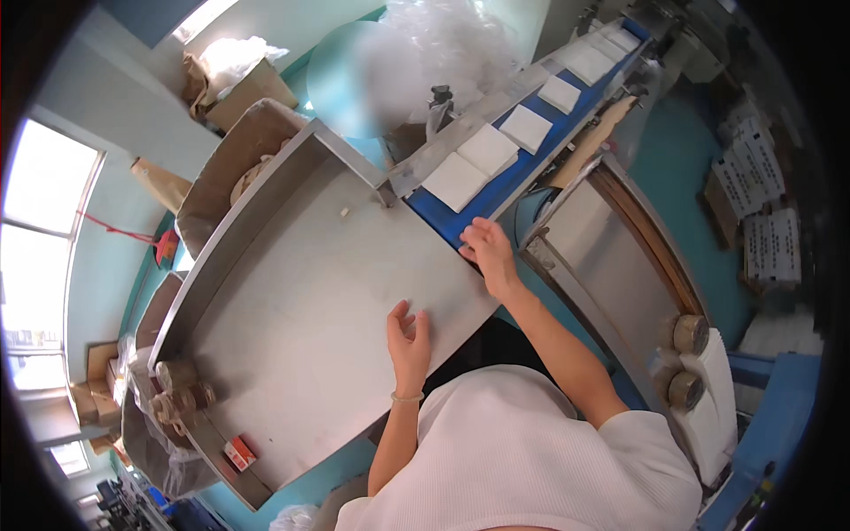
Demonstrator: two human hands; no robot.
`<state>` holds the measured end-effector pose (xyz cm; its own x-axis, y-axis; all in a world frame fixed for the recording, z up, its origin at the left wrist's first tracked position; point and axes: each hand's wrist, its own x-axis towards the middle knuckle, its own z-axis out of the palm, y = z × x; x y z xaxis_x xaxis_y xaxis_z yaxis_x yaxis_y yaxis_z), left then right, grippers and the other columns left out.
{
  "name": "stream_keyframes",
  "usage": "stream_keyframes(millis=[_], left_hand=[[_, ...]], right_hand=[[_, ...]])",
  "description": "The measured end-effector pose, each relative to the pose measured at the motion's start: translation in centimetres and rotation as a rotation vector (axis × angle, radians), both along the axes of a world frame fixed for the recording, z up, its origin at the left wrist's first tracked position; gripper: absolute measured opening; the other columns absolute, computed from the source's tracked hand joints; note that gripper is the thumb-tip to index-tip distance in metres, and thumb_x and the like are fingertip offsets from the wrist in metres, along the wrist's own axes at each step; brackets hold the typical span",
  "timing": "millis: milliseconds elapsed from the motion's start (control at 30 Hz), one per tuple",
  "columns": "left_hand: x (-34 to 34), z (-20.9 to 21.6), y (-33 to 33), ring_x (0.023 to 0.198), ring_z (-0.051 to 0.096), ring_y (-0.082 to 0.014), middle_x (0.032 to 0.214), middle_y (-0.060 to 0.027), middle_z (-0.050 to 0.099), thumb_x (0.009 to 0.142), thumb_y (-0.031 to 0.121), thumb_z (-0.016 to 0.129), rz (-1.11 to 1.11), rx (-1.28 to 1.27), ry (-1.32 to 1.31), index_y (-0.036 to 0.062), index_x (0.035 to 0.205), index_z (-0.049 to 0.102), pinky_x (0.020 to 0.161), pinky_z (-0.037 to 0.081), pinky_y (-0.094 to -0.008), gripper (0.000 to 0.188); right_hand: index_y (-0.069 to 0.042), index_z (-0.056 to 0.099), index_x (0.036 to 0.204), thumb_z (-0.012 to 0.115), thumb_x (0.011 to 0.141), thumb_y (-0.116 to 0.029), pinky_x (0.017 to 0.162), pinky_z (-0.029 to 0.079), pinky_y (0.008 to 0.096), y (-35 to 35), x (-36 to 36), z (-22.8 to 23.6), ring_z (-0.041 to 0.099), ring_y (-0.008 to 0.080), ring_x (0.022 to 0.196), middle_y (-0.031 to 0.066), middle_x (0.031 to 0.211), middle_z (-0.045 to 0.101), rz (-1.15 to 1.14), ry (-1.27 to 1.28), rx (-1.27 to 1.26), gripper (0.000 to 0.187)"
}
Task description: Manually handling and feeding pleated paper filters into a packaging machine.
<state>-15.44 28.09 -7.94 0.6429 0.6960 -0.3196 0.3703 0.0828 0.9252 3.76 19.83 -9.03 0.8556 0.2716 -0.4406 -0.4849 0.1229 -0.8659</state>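
My left hand (pixel 409 350) hovers over the near part of the steel table (pixel 301 327), its fingers bent and apart, with nothing in it. At the table's right corner, my right hand (pixel 490 255) is beside the near end of the blue conveyor belt (pixel 438 217). Its fingers are loosely curled, the thumb stands off from them, and I see nothing between them. White square packs, like folded paper napkins, lie along the belt. The nearest pack (pixel 455 182) touches a second pack (pixel 489 150), and a third pack (pixel 526 129) lies just beyond.
Raised metal walls (pixel 239 203) edge the table. On it are tape rolls (pixel 181 398), a small red-and-white box (pixel 239 453) and a pale scrap (pixel 345 211). To the right stands another steel-topped table (pixel 611 248) with brown rolls (pixel 691 336). Clear plastic bags (pixel 452 53) heap behind the belt.
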Motion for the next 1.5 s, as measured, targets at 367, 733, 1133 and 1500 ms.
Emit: stream_keyframes(millis=[367,733,1133,1500], left_hand=[[11.4,5.6,-11.9,0.116,0.053,-0.0344,0.125,-0.0176,0.057,0.091,0.011,0.065,-0.834,0.482,-0.431,0.0006,0.121,0.056,0.097,0.042,-0.0415,0.033],[9.8,8.4,-32.5,0.121,0.049,-0.0415,0.135,-0.0220,0.048,0.086,0.018,0.072,-1.571,0.587,-0.648,0.0045,0.126,0.056,0.102,0.040,-0.0471,0.046],[9.6,7.5,-48.4,0.115,0.051,-0.0404,0.133,-0.0224,0.049,0.074,0.017,0.080,-1.779,0.483,-0.675,0.0063,0.139,0.044,0.095,0.044,-0.0475,0.075],[11.3,7.5,-49.2,0.105,0.056,-0.0344,0.117,-0.0134,0.057,0.062,0.021,0.085,-1.690,0.558,-0.744,0.0091,0.129,0.053,0.089,0.048,-0.0428,0.075]], right_hand=[[-0.002,0.060,0.116,0.059,0.099,-0.023,0.072,0.052,0.0260,-23.7,-13.4,6.9,0.064,0.0132,0.081,0.0063,0.100,0.066,-0.049,0.100,-0.166,0.028],[0.001,0.061,0.106,0.073,0.079,-0.014,0.094,0.045,0.0442,-48.3,-17.2,10.4,0.052,0.0366,0.113,0.0184,0.113,0.060,-0.665,-0.683,-1.522,0.033],[-0.005,0.059,0.119,0.067,0.084,-0.010,0.095,0.037,0.0467,-51.3,-20.9,8.2,0.053,0.0328,0.112,0.0140,0.121,0.055,-0.893,-0.731,-1.468,0.036],[-0.001,0.061,0.101,0.070,0.078,0.005,0.085,0.048,0.0420,-52.7,-21.5,6.1,0.059,0.0341,0.103,0.0147,0.118,0.059,-1.032,-0.740,-1.563,0.026]])
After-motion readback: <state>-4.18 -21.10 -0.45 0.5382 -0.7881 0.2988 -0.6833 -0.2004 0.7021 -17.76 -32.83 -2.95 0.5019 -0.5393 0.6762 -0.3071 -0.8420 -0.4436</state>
